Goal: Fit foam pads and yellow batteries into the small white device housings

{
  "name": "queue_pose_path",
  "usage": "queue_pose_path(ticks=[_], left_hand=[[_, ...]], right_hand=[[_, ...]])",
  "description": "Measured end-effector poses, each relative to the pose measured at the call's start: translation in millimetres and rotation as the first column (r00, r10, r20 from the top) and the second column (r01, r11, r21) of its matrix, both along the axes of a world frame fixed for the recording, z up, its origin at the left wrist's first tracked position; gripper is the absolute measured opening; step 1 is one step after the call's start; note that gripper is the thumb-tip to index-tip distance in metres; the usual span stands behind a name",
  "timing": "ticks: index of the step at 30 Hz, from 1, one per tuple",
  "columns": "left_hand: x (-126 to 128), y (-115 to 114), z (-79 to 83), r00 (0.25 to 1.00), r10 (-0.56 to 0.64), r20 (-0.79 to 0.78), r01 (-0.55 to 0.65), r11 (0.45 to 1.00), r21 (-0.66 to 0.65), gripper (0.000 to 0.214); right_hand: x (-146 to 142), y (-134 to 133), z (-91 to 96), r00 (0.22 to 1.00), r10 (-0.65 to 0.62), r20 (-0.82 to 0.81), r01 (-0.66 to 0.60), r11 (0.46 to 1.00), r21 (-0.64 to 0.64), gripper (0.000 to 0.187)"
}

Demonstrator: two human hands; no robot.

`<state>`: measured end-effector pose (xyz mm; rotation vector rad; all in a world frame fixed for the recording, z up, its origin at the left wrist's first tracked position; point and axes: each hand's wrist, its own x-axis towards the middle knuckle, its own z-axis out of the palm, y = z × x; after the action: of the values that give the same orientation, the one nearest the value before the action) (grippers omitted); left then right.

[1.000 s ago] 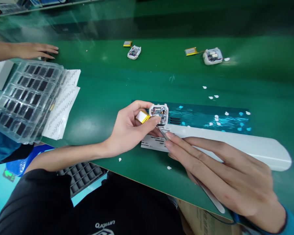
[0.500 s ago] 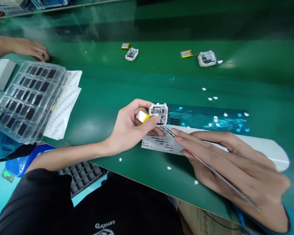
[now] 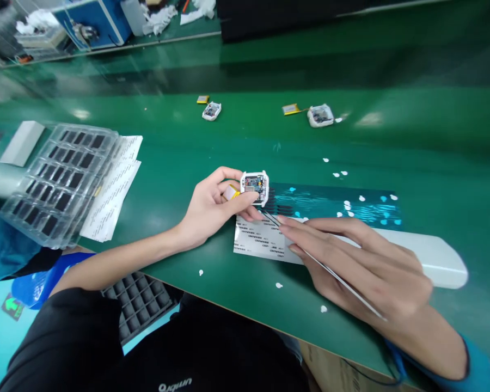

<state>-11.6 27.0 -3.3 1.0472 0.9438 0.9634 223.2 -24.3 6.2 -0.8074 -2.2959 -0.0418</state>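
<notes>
- At far left, a clear compartment tray [image 3: 111, 144] is holding dark pieces, and printed sheets [image 3: 120, 188] are lying along its right side, well apart from both hands.
- The left hand [image 3: 210, 201] is grasping an open white case [image 3: 255, 187], its thumb lying over the lower edge and its other fingers bracing the side and underside.
- A yellow-edged battery [image 3: 231, 192] is sitting just left of the case, between it and the palm.
- The case is being presented mid-bench, its circuit board [image 3: 253, 182] facing up towards the wearer.
- Just below, the tips of the tweezers [image 3: 347, 285] are pointing at the case's lower edge, near the left fingertips; whether they are touching or pinching anything, I cannot tell.
- Judging by this, fine tweezer work at that edge is the step in hand; the next move seems to be calling for a steady left grip and careful tip placement, sparing the board.
- Beyond the tweezers, a teal film [image 3: 330, 198] is carrying small white tabs.
- The right hand [image 3: 363, 267] is gripping the tweezers between thumb and fingers, the shaft slanting back along the hand.
</notes>
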Motion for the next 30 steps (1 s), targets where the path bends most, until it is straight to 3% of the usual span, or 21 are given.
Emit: queue_pose_path(ticks=[6, 12, 14, 16, 17, 20, 22, 25, 28, 30], left_hand=[[-8, 30, -13.3, 0.994, 0.106, -0.011, -0.104, 0.984, 0.146, 0.056], [-17, 45, -16.1, 0.961, 0.218, -0.171, -0.147, 0.924, 0.354, 0.053], [-31, 66, -18.1, 0.899, 0.362, -0.246, -0.208, 0.848, 0.487, 0.053], [-54, 96, -20.9, 0.747, 0.57, -0.343, -0.278, 0.736, 0.617, 0.045], [-67, 113, -22.4, 0.676, 0.615, -0.407, -0.279, 0.724, 0.63, 0.04], [-105, 155, -26.0, 0.518, 0.663, -0.541, -0.266, 0.726, 0.634, 0.03], [-118, 173, -27.5, 0.494, 0.695, -0.522, -0.235, 0.685, 0.69, 0.026], [-112, 189, -29.4, 0.497, 0.671, -0.55, -0.114, 0.679, 0.725, 0.024], [-95, 201, -31.5, 0.433, 0.61, -0.663, 0.052, 0.718, 0.694, 0.029], [-88, 207, -33.1, 0.4, 0.597, -0.696, 0.082, 0.733, 0.676, 0.033]], right_hand=[[0, 4, -5.6, 1.0, 0.011, -0.018, -0.009, 0.996, 0.083, 0.051], [1, 0, -2.9, 1.0, -0.003, -0.023, 0.007, 0.987, 0.163, 0.048], [0, -2, -2.7, 1.0, 0.004, -0.015, -0.001, 0.984, 0.18, 0.045], [0, -3, -2.9, 1.0, 0.025, -0.002, -0.024, 0.981, 0.192, 0.04], [-1, -4, -2.9, 0.999, 0.036, 0.001, -0.035, 0.979, 0.201, 0.037], [-3, -7, -1.8, 0.998, 0.058, 0.013, -0.06, 0.973, 0.225, 0.029], [-5, -8, -0.3, 0.998, 0.065, 0.006, -0.065, 0.968, 0.243, 0.024], [-8, -9, 1.4, 0.997, 0.076, -0.001, -0.073, 0.964, 0.256, 0.02], [-10, -9, 1.5, 0.997, 0.073, 0.012, -0.074, 0.961, 0.266, 0.02], [-10, -9, 1.2, 0.998, 0.069, 0.015, -0.07, 0.961, 0.268, 0.021]])
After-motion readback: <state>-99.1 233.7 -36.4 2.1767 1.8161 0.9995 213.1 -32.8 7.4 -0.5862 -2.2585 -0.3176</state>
